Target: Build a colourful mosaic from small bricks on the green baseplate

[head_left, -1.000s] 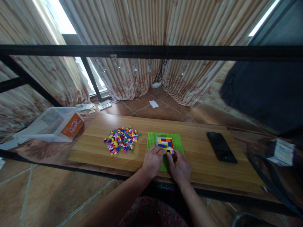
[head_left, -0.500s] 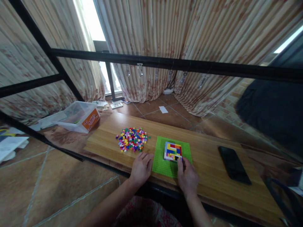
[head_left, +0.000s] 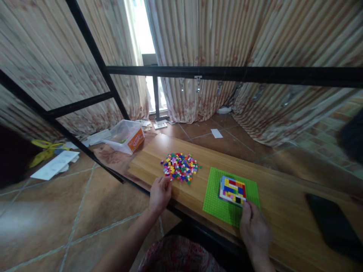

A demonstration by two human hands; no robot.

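A loose pile of small coloured toy bricks (head_left: 181,166) lies on the wooden table. At the pile's near left edge is my left hand (head_left: 160,194), its fingers curled and pinched together; what is between the fingertips is too small to make out. To the right lies a green studded baseplate (head_left: 212,198). On it rests a rectangular multicoloured toy-brick build (head_left: 232,190) with white and light blue along its edges. My right hand (head_left: 255,226) grips the build's near right corner, with the thumb on top and the other fingers mostly hidden.
A black phone (head_left: 334,223) lies on the wooden table (head_left: 272,189) at the right. Beyond the table's left end stands a clear plastic box (head_left: 120,138) with an orange label. Black metal rails (head_left: 215,71) run across in front of the curtains. Papers (head_left: 55,165) lie on the floor.
My left hand has moved left, from beside the baseplate to the brick pile, and its fingers have closed. My right hand stays at the build's corner. The whole view has swung left.
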